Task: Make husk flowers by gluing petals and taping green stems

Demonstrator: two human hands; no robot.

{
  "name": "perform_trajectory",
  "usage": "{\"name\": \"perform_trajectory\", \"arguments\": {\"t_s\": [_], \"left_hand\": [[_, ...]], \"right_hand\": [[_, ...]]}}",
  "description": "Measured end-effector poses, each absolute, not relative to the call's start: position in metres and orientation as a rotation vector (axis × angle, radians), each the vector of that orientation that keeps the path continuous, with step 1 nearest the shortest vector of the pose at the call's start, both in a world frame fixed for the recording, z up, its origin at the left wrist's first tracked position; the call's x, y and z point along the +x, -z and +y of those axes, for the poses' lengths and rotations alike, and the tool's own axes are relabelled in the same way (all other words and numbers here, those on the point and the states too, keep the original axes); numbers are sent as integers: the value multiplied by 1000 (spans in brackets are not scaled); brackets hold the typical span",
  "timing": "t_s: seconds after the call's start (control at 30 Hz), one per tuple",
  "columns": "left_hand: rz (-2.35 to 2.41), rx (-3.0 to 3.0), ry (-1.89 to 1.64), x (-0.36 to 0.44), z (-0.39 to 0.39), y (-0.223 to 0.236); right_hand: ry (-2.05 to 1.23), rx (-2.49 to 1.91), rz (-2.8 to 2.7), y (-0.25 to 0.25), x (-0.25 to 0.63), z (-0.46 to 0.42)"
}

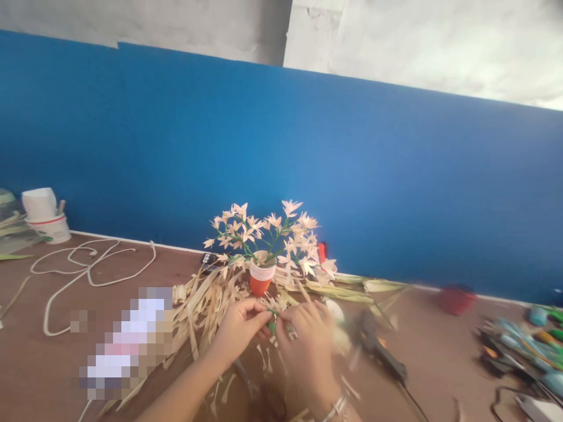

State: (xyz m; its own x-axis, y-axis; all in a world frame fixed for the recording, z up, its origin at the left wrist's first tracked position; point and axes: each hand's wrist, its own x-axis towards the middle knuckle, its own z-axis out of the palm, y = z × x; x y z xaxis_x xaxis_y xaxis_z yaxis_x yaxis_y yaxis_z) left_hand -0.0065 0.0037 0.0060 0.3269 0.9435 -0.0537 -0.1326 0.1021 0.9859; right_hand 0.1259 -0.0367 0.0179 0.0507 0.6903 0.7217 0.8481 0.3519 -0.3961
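Observation:
My left hand (244, 328) is closed in a pinch on a thin green strip (271, 312) in front of the cup. Close beside it, my right hand (308, 346) pinches the same strip; its fingers are slightly blurred. A paper cup (261, 280), orange-red below and white above, stands just beyond my hands. It holds green-stemmed cream flowers (246, 231) that look made of dried husk. Dry husk strips (204, 310) lie heaped left of my hands. Pale cut pieces (266, 357) are scattered beneath them.
A dark glue gun (380, 346) with a cord lies right of my hands. Farther right are a red round container (457, 298) and coloured bundles (528, 340). A white cable (90, 264) and white cups (48, 225) are at left. A blue partition (373, 176) borders the table's back.

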Motion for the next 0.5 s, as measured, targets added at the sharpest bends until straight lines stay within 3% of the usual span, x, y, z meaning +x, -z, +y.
{"name": "perform_trajectory", "arguments": {"t_s": [0.17,0.37,0.5], "left_hand": [[911,1186,-951,-12,8,-6],[874,1239,-934,-15,10,-6],[871,1272,-901,-15,8,-9]], "right_hand": [[-82,-1451,-1635,-21,127,-36],[-937,-1541,-1394,-30,133,-32],[-1268,-1407,-1263,-29,142,-28]]}}
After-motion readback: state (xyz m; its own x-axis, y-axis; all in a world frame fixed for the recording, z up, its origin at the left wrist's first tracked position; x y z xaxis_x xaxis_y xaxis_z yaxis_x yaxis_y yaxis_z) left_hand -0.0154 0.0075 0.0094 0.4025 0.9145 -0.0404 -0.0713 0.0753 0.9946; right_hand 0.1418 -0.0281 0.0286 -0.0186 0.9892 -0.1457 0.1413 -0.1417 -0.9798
